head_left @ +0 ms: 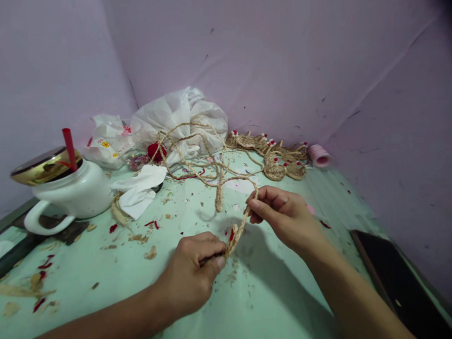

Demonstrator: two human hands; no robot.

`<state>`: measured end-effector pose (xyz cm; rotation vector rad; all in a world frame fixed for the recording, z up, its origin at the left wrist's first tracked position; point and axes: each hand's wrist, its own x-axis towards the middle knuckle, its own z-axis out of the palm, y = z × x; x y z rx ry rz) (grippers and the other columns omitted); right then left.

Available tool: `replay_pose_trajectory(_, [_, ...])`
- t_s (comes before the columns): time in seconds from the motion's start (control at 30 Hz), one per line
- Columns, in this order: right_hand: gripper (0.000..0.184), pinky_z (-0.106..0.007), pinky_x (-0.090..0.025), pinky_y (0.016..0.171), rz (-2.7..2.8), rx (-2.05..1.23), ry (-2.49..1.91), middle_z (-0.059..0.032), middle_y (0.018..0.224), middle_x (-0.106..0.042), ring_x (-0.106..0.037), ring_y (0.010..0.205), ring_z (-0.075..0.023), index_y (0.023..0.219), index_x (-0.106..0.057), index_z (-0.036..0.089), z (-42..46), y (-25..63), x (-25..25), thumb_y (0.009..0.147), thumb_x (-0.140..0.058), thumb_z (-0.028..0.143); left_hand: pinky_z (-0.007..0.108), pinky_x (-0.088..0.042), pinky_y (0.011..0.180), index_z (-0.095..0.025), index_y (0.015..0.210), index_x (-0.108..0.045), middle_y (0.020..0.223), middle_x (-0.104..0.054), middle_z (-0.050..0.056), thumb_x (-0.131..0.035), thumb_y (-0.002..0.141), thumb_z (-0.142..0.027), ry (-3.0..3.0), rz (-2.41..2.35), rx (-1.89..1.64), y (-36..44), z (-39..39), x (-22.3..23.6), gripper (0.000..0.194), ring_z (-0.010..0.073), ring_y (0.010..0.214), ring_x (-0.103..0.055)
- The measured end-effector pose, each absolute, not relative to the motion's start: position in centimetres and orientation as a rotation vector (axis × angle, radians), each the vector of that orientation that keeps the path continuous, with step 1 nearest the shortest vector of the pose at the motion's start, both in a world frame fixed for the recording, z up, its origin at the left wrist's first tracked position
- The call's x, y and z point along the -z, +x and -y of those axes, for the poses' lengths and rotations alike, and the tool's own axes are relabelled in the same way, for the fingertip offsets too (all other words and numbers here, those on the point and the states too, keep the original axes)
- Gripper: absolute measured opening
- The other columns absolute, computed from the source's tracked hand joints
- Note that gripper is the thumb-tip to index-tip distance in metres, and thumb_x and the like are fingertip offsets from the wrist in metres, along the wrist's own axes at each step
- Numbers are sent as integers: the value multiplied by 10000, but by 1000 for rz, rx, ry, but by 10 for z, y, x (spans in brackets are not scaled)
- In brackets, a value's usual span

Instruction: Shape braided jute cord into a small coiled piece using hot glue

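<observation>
Pinched in my left hand (196, 269) is the end of a tan braided cord (241, 232), folded back on itself with a bit of red showing by the fold. My right hand (281, 212) grips the same cord a short way farther along, between thumb and fingers. From there the cord loops away over the table in loose coils toward the back. Part of the folded end is hidden behind my left fingers.
On the left stands a white mug (82, 194) with a red straw. White plastic bags (187, 109) lie at the back wall, near woven pieces with beads (281, 165) and a pink spool (319, 156). A dark phone-like slab (396, 287) lies right. Scraps litter the green table (140, 271).
</observation>
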<state>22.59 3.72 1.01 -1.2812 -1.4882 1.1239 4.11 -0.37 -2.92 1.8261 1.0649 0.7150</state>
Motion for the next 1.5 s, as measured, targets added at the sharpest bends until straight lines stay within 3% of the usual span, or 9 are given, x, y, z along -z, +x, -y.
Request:
replay_pose_trajectory(0.33, [229, -211, -412, 491, 1397, -1198, -1376, 39, 505, -544, -507, 480, -83, 582, -541, 170, -39, 223, -3, 693, -641, 344, 230, -312, 576, -152, 546, -449, 624, -439, -3, -452, 775, -196, 1833, -1032, -695, 41, 5, 30, 233, 101, 606, -434])
replay_pose_trajectory(0.6, [478, -260, -480, 527, 1147, -1473, -1444, -55, 654, -670, -590, 524, -128, 769, -668, 134, -40, 224, -3, 665, -612, 596, 179, -262, 390, -130, 631, -546, 525, -449, -23, -621, 613, -348, 967, -942, -646, 36, -10, 25, 231, 67, 444, -401])
replay_pose_trajectory(0.77, [448, -266, -483, 568, 1080, -1618, -1412, -71, 695, -677, -601, 569, -132, 753, -668, 129, -38, 222, -4, 649, -659, 565, 163, -268, 372, -112, 604, -571, 496, -462, -19, -662, 570, -327, 915, -948, -655, 36, -12, 23, 236, 56, 418, -410])
replay_pose_trajectory(0.97, [482, -274, -460, 609, 1186, -1676, -1330, -47, 737, -660, -594, 639, -142, 850, -629, 148, -33, 216, -6, 559, -745, 514, 165, -279, 383, -115, 638, -582, 527, -461, -20, -630, 623, -328, 1015, -927, -648, 35, -9, 28, 219, 55, 437, -407])
replay_pose_trajectory(1.3, [372, -236, -390, 505, 1186, -1635, -1371, 56, 490, -541, -479, 471, -93, 775, -545, 171, -30, 206, 2, 513, -781, 290, 218, -268, 497, -122, 632, -566, 601, -403, -20, -504, 724, -287, 1521, -954, -629, 36, -9, 27, 200, 76, 536, -358])
replay_pose_trajectory(1.5, [456, -277, -443, 605, 1180, -1635, -1363, -10, 678, -626, -578, 634, -143, 890, -586, 165, -34, 216, -3, 550, -773, 405, 228, -295, 559, -137, 603, -528, 623, -429, -11, -471, 756, -235, 1776, -1070, -642, 34, -6, 26, 190, 99, 596, -407])
